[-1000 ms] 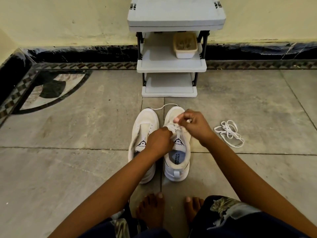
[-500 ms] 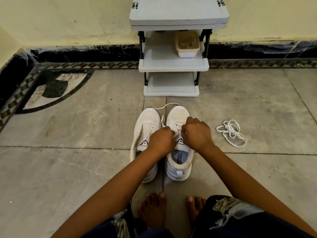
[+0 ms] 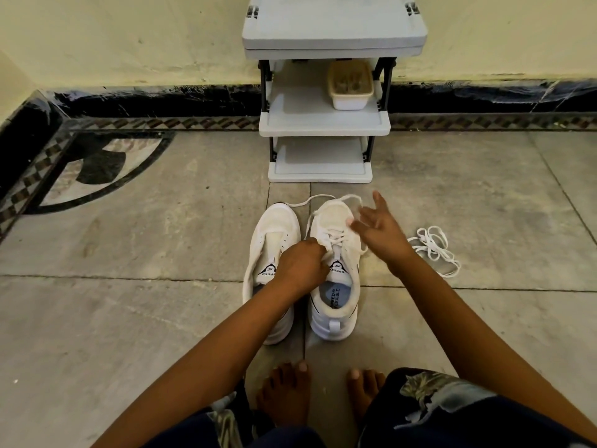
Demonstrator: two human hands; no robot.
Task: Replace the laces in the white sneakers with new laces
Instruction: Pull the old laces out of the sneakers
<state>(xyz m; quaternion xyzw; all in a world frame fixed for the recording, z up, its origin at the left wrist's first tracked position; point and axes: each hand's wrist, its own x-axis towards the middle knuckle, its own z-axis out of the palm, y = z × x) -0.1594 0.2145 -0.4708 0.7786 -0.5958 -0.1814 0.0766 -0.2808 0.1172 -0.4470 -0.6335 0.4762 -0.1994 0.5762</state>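
Curled left hand (image 3: pixel 302 266) fingers pinch the lace (image 3: pixel 336 238) at the eyelets of the half-laced sneaker (image 3: pixel 332 321), which stands just beside its bare twin (image 3: pixel 274 227). Beyond, the right hand (image 3: pixel 378 229) is splayed and blurred over the toe; whether it hooks the lace's slack I cannot tell. This looks like mid-threading, so next the free end needs feeding through an eyelet. A spare lace bundle (image 3: pixel 433 250) lies to the right.

Against cream wall (image 3: pixel 129 37), far centre: grey three-tier plastic rack (image 3: pixel 332 27), cream tub (image 3: pixel 350 103) on middle shelf, right side. Grey stone floor (image 3: pixel 129 318); black patterned inlay (image 3: pixel 97 169) far left.
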